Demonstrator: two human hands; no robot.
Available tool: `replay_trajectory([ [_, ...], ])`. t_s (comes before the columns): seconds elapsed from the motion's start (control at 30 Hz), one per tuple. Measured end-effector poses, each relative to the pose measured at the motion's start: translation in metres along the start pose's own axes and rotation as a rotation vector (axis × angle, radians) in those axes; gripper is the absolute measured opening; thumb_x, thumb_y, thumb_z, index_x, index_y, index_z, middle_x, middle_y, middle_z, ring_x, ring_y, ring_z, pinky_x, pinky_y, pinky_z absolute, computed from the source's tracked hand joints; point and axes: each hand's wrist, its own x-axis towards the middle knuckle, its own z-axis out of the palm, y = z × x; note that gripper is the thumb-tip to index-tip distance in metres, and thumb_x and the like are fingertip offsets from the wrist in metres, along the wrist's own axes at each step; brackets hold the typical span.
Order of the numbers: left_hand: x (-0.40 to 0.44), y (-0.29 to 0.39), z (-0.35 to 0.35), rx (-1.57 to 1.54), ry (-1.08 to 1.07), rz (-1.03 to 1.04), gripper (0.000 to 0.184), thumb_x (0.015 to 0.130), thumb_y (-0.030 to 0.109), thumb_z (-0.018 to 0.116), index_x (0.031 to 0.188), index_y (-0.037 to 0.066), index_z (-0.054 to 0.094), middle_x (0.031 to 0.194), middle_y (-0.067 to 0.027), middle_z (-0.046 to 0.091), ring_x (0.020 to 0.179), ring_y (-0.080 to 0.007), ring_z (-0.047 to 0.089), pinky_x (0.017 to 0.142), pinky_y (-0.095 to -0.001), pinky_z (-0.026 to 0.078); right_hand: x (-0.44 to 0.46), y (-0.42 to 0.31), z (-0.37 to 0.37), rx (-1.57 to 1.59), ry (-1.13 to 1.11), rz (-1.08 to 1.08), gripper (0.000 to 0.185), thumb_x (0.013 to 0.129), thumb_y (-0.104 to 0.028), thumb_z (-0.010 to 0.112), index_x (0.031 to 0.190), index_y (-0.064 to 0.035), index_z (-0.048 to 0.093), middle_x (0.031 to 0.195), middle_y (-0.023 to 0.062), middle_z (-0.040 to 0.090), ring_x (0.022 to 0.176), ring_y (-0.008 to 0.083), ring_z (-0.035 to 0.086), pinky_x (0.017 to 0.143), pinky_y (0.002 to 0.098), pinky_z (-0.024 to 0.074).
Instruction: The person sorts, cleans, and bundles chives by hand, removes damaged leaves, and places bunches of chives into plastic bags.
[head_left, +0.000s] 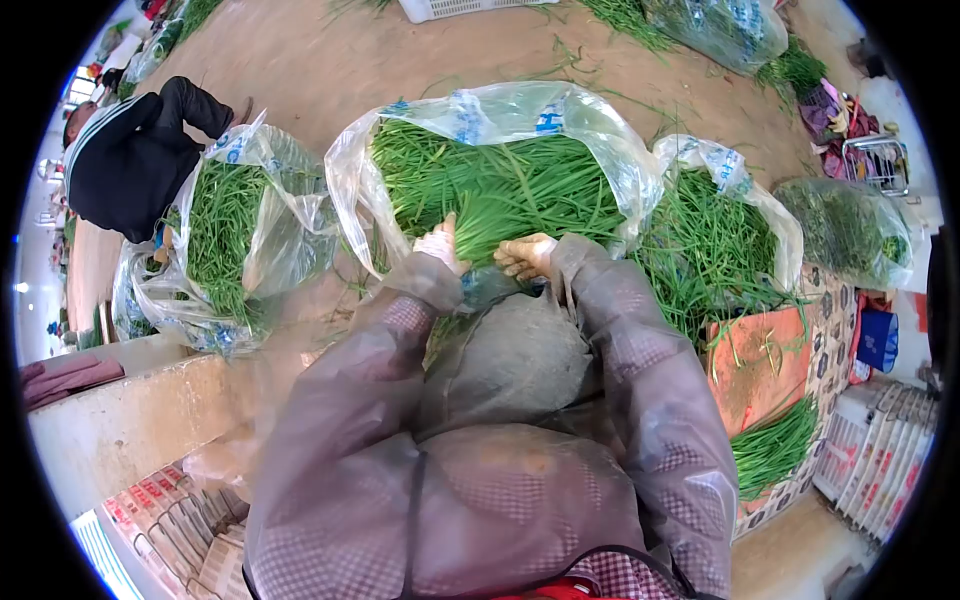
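Observation:
My left hand [443, 243], in a pale glove, is closed around the lower ends of a bunch of green stalks [477, 222] at the near edge of a large clear plastic bag [350, 170]. To its right, my right hand [525, 256], in a yellowish glove, has its fingers pointing toward the bunch; whether they grip anything is too small to tell. Many long green stalks [540, 185] fill the bag just beyond both hands. Translucent sleeves cover both arms, and a grey apron [520, 350] lies over my lap.
A person in dark clothes [130, 160] bends at the left beside another bag of greens [222, 225]. At the right stand an open bag of greens [710, 235] and an orange board [760, 365] with stalks beside it. A white crate [475, 10] is at the top.

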Motion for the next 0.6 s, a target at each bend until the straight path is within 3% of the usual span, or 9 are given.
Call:
replay_trajectory([
  [0.1, 0.003, -0.004, 0.004, -0.039, 0.067, 0.032, 0.098, 0.069, 0.033, 0.074, 0.145, 0.003, 0.019, 0.124, -0.0213, 0.053, 0.111, -0.0360, 0.054, 0.094, -0.0436, 0.044, -0.006, -0.006, 0.001, -0.025, -0.011, -0.030, 0.044, 0.087, -0.043, 0.060, 0.106, -0.0042, 0.067, 0.100, 0.0059, 0.068, 0.077, 0.0181, 0.063, 0.064, 0.0317, 0.0515],
  [0.17, 0.008, -0.002, 0.000, -0.153, -0.023, -0.042, 0.093, 0.071, 0.031, 0.072, 0.144, 0.003, 0.022, 0.121, -0.0216, 0.056, 0.108, -0.0351, 0.057, 0.091, -0.0423, 0.046, -0.013, -0.012, 0.004, -0.008, 0.015, 0.049, 0.035, 0.093, -0.033, 0.058, 0.106, -0.0011, 0.063, 0.090, 0.0011, 0.065, 0.070, 0.0120, 0.061, 0.060, 0.0272, 0.0513],
  [0.3, -0.009, 0.014, -0.041, -0.261, -0.058, -0.049, 0.076, 0.073, 0.027, 0.068, 0.138, 0.006, 0.035, 0.110, -0.0219, 0.062, 0.100, -0.0324, 0.063, 0.085, -0.0392, 0.050, -0.027, -0.019, -0.001, -0.017, -0.004, 0.144, 0.060, 0.085, -0.051, 0.061, 0.113, 0.0019, 0.058, 0.091, 0.0099, 0.064, 0.071, 0.0176, 0.063, 0.062, 0.0302, 0.0539],
  [0.33, -0.006, 0.017, -0.038, -0.257, 0.017, -0.093, 0.073, 0.066, 0.026, 0.074, 0.131, 0.008, 0.046, 0.102, -0.0173, 0.066, 0.095, -0.0295, 0.065, 0.082, -0.0359, 0.051, -0.030, -0.019, -0.003, 0.035, 0.014, 0.152, 0.078, 0.079, -0.061, 0.063, 0.121, 0.0034, 0.051, 0.101, 0.0186, 0.062, 0.084, 0.0266, 0.063, 0.072, 0.0387, 0.0541],
  [0.37, -0.005, 0.022, -0.041, -0.261, 0.019, -0.088, 0.073, 0.066, 0.026, 0.074, 0.131, 0.008, 0.046, 0.102, -0.0173, 0.066, 0.095, -0.0295, 0.065, 0.082, -0.0359, 0.051, -0.032, -0.020, -0.001, 0.032, 0.020, 0.152, 0.078, 0.079, -0.061, 0.063, 0.121, 0.0034, 0.051, 0.101, 0.0186, 0.062, 0.084, 0.0266, 0.063, 0.072, 0.0387, 0.0541],
  [0.47, -0.008, 0.051, -0.041, -0.476, -0.033, 0.093, 0.054, 0.073, 0.026, 0.071, 0.120, 0.008, 0.051, 0.106, -0.0125, 0.065, 0.098, -0.0257, 0.064, 0.084, -0.0343, 0.050, -0.036, -0.025, 0.008, 0.435, 0.107, 0.230, 0.094, 0.072, -0.064, 0.069, 0.129, 0.0060, 0.042, 0.135, 0.0319, 0.040, 0.112, 0.0414, 0.052, 0.092, 0.0427, 0.0471],
  [0.5, -0.020, 0.072, -0.036, -0.847, -0.074, 0.255, 0.051, 0.076, 0.026, 0.069, 0.121, 0.009, 0.051, 0.110, -0.0107, 0.064, 0.102, -0.0250, 0.061, 0.086, -0.0338, 0.049, -0.035, -0.022, 0.005, 0.433, 0.111, 0.233, 0.094, 0.072, -0.064, 0.069, 0.129, 0.0060, 0.042, 0.135, 0.0319, 0.040, 0.112, 0.0414, 0.052, 0.092, 0.0427, 0.0471],
  [0.53, -0.032, 0.094, -0.033, -1.220, -0.183, 0.410, 0.049, 0.079, 0.026, 0.067, 0.122, 0.010, 0.050, 0.113, -0.0089, 0.062, 0.105, -0.0243, 0.059, 0.088, -0.0334, 0.048, -0.034, -0.020, 0.001, 0.557, 0.152, 0.212, 0.077, 0.073, -0.057, 0.070, 0.117, 0.0019, 0.050, 0.121, 0.0258, 0.049, 0.102, 0.0367, 0.056, 0.088, 0.0425, 0.0486],
  [0.6, -0.043, 0.121, -0.017, -0.875, -0.012, 0.338, 0.066, 0.081, 0.029, 0.066, 0.133, 0.000, 0.036, 0.113, -0.0156, 0.059, 0.103, -0.0280, 0.059, 0.088, -0.0361, 0.048, -0.037, -0.018, -0.010, 0.805, 0.230, 0.167, 0.043, 0.075, -0.044, 0.074, 0.093, -0.0062, 0.065, 0.092, 0.0137, 0.067, 0.083, 0.0272, 0.063, 0.080, 0.0419, 0.0516],
])
